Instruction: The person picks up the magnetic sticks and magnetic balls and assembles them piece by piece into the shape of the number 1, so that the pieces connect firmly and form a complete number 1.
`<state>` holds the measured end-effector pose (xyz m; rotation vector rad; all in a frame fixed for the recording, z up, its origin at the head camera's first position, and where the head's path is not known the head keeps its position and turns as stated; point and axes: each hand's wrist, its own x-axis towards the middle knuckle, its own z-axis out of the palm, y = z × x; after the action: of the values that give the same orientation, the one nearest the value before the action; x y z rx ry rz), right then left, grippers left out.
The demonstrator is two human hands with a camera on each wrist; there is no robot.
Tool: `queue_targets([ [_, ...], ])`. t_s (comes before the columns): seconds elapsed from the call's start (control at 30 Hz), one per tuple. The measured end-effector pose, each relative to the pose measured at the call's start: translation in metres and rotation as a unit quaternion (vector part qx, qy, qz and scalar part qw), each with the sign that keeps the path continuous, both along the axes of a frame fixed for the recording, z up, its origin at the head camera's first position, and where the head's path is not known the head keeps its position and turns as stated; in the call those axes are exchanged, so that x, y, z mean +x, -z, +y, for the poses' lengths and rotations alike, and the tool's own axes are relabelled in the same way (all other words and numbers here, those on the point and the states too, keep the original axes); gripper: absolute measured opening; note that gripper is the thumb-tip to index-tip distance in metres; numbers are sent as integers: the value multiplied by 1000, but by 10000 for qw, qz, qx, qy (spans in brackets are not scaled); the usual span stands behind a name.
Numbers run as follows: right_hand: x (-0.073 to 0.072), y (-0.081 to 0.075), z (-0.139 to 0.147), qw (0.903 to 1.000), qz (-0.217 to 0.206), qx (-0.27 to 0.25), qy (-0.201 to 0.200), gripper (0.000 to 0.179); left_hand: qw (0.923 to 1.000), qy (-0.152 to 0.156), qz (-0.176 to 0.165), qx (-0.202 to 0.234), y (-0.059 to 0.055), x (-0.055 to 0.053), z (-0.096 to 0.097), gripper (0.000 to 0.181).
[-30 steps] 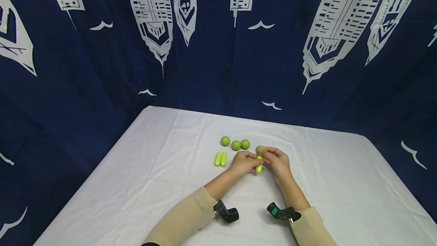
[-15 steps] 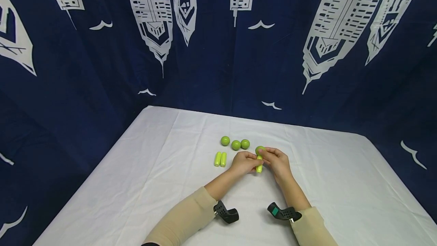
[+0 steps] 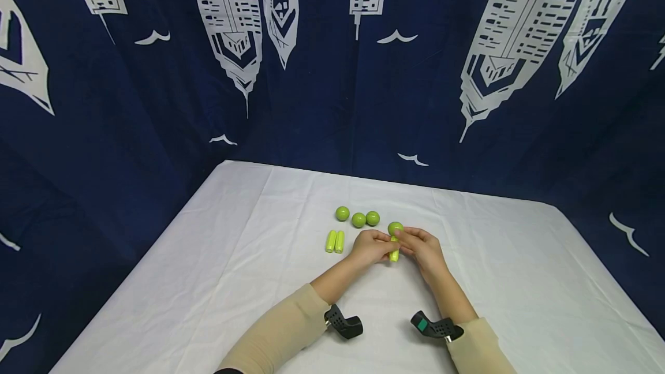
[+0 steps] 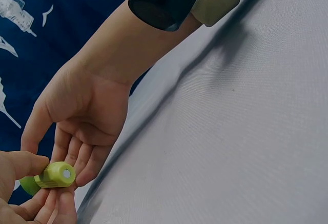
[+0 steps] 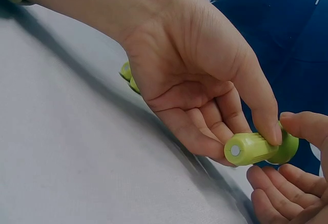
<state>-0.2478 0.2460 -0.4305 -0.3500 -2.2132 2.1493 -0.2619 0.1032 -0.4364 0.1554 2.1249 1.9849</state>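
Note:
In the head view my left hand (image 3: 371,247) pinches a yellow-green ridged rod (image 5: 251,149) with a pale round spot on its end. A green ball (image 3: 395,228) sits against the rod's far end. Close about the ball is my right hand (image 3: 426,251). Its thumb lies at the ball's edge, and its loosened fingers spread just below in the right wrist view; whether they still touch is hard to tell. In the left wrist view the left thumb lies over the rod, and most of the ball is hidden behind it.
Three more green balls (image 3: 358,220) lie in a loose row to the left. Nearer, two yellow-green rods (image 3: 335,242) lie side by side. A white cloth (image 3: 249,270) covers the table, and a dark blue printed curtain (image 3: 322,103) hangs behind it.
My right hand has loosened around the ball, and its wrist has shifted slightly to the right. The left hand keeps its pinch on the rod, nearly still.

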Motion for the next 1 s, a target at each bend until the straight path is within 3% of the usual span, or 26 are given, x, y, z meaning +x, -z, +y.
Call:
queue_targets([
  [0.57,12,1,3,9973,-153,334,-640,46,10000,-30,14,63,2,0,-1,19],
  [0.83,16,5,-1,9965,-194,257,-774,45,10000,-44,60,44,5,0,-1,19],
  [1.0,15,6,-3,9974,-163,251,-662,43,10000,-66,57,36,8,-1,0,19],
])
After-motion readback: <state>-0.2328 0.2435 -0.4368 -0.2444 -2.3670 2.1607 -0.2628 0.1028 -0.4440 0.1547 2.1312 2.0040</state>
